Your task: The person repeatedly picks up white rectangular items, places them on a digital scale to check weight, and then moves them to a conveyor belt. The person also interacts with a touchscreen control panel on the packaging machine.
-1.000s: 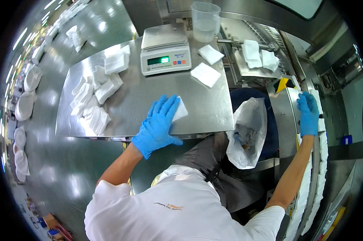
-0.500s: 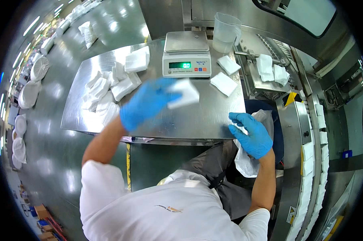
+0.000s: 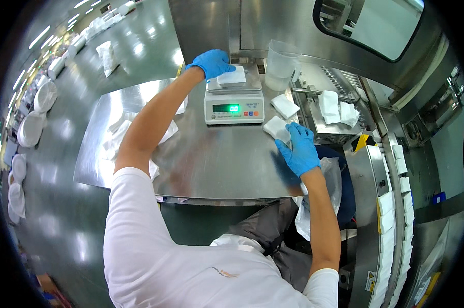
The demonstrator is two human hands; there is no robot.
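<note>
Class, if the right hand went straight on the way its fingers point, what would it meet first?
The right hand would most likely meet the white pad just ahead, the nearer of two beside the scale; whether they touch now is unclear.

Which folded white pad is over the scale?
The folded white pad at the left hand; it alone is over the electronic scale. The pair near the right hand lies on the steel table.
</note>
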